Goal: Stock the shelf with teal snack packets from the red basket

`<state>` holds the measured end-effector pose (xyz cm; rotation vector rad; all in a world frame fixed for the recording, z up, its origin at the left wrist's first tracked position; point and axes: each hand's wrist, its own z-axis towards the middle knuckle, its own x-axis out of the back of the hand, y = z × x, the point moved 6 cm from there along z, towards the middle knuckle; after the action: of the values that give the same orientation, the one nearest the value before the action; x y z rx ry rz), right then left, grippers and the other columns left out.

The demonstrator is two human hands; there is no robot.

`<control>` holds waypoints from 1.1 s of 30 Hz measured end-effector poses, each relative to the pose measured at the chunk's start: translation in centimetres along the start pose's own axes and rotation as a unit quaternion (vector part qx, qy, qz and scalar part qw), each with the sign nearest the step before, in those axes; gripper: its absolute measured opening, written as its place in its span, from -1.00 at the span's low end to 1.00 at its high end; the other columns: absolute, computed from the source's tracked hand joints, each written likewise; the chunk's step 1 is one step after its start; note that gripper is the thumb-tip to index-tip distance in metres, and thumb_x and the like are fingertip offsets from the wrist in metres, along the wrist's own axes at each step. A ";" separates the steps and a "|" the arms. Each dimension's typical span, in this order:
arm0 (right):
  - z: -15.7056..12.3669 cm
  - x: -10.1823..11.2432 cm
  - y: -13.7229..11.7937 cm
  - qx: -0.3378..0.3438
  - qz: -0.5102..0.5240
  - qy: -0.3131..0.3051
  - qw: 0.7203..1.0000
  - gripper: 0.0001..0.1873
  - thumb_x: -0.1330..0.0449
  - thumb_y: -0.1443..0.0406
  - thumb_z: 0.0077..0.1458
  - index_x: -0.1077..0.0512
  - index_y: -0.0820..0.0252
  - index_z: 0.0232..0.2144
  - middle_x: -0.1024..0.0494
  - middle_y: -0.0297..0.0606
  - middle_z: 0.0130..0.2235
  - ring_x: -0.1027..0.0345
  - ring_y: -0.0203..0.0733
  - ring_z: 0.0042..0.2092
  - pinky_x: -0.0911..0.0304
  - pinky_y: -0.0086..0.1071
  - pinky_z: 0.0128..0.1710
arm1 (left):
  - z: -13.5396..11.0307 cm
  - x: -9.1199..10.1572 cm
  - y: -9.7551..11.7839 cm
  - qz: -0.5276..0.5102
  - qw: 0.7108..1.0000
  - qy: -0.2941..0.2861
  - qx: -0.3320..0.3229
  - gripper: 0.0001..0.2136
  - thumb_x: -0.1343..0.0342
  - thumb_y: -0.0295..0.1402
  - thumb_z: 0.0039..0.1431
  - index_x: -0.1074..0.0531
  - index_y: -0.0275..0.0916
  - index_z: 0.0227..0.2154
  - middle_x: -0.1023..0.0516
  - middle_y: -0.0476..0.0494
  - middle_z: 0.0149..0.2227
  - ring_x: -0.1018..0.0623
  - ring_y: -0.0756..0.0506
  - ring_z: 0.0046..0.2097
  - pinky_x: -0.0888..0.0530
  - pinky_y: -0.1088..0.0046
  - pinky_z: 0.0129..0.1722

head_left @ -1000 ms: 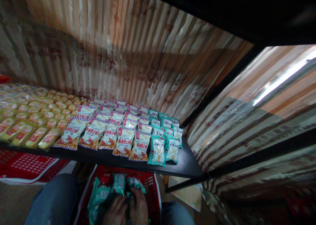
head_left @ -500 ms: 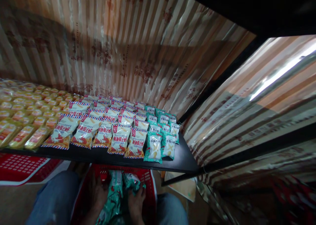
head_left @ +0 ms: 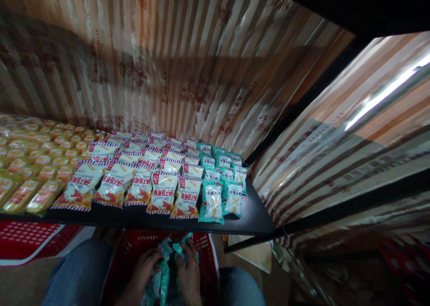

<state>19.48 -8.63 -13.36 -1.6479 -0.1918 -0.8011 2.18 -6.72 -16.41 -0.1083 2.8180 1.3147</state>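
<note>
My left hand (head_left: 145, 268) is in a red basket between my knees, its fingers curled round a green snack packet (head_left: 165, 248). Beside it, my right hand (head_left: 188, 272) grips another green snack packet (head_left: 179, 248) near the basket's far side. More green packets (head_left: 156, 282) lie beneath my hands, partly hidden by them. The red plastic basket (head_left: 141, 238) has a white rim and sits just under the shelf's front edge.
Above the basket runs a black shelf (head_left: 253, 218). Green-and-white packets (head_left: 212, 203) stand at its right end, striped-edge snack bags (head_left: 163, 193) in the middle, yellow packs (head_left: 43, 196) leftward. Another red basket (head_left: 27, 239) stands at left. A dark metal post (head_left: 302, 93) rises at right.
My left hand has moved right and closed on a green packet, lifting its end. My right hand has shifted slightly, still with a green packet. The view has moved a little.
</note>
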 end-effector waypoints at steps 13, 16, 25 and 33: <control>-0.3 -0.7 -0.9 0.006 -0.004 -0.047 0.999 -0.65 -0.07 0.40 -0.12 -0.57 0.20 -0.29 -0.50 -0.04 -0.01 -0.32 0.02 0.10 -0.17 -0.14 0.13 | -0.9 -2.7 -1.6 0.061 0.995 -0.054 -0.063 -0.67 -0.10 -0.19 -0.25 -0.50 -0.23 -0.38 -0.59 -0.22 -0.25 -0.55 -0.23 -0.16 -0.47 0.30 -0.19; -0.5 -0.6 -1.1 0.016 -0.024 -0.042 0.999 -0.66 -0.07 0.39 -0.11 -0.57 0.21 -0.29 -0.50 -0.04 -0.02 -0.33 0.02 0.09 -0.18 -0.14 0.12 | -1.4 -2.8 -0.8 0.180 0.969 -0.037 -0.168 -0.73 0.00 -0.26 -0.08 -0.51 -0.18 -0.33 -0.60 -0.18 -0.20 -0.54 -0.18 -0.09 -0.40 0.31 -0.01; -0.8 -0.6 -0.8 0.036 -0.028 -0.031 0.998 -0.63 -0.04 0.38 -0.13 -0.58 0.18 -0.30 -0.48 -0.07 0.03 -0.31 0.02 0.09 -0.19 -0.10 0.11 | -2.0 -2.1 -1.6 0.467 0.870 -0.011 -0.161 -0.51 -0.04 -0.18 0.00 -0.42 -0.17 0.03 -0.30 -0.20 0.21 -0.20 -0.30 0.26 -0.14 0.11 0.23; -0.6 -0.6 0.0 0.028 0.020 -0.050 0.998 -0.67 -0.07 0.36 -0.14 -0.58 0.19 -0.33 -0.50 -0.06 0.00 -0.33 0.01 0.08 -0.14 -0.10 0.14 | -3.4 -2.2 -1.9 0.462 0.872 -0.076 -0.142 -0.48 -0.07 -0.28 -0.04 -0.38 -0.26 0.05 -0.05 -0.22 0.32 -0.20 -0.27 0.27 -0.17 0.25 0.21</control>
<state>18.81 -8.98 -13.65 -1.6341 -0.2491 -0.6788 4.47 -10.41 -15.55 1.4239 2.5326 1.7239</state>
